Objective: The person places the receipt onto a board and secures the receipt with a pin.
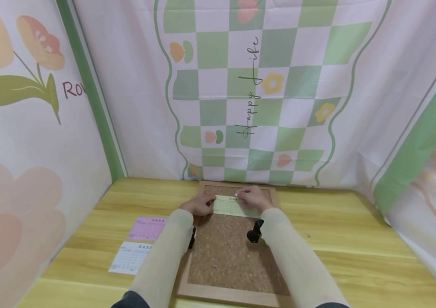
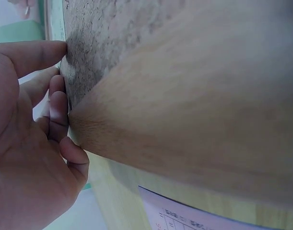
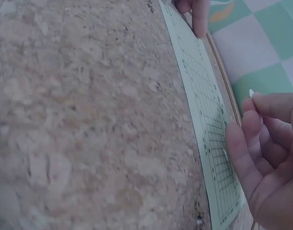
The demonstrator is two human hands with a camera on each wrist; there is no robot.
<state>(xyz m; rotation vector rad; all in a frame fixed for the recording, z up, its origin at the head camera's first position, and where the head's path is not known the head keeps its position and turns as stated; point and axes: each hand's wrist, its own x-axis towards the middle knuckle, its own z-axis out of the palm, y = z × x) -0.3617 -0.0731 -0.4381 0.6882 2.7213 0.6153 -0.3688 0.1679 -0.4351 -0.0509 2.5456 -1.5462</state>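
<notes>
A pale green printed slip (image 1: 228, 206) lies across the upper part of a wood-framed cork board (image 1: 237, 252). My left hand (image 1: 199, 204) rests at the slip's left end, thumb and index finger reaching onto the board. In the left wrist view its other fingers (image 2: 59, 112) bend by the frame's edge. Over the slip's top edge, my right hand (image 1: 254, 197) pinches a small white push pin (image 3: 251, 93) between thumb and fingertip. The right wrist view has the slip (image 3: 204, 115) flat along the cork, the right fingers close over it.
Left of the board, a pink slip (image 1: 146, 228) and a white slip (image 1: 127, 258) lie on the wooden table (image 1: 83, 256). A tiny pink object (image 1: 308, 235) sits on the table to the right. A patterned curtain (image 1: 241, 107) hangs right behind the board.
</notes>
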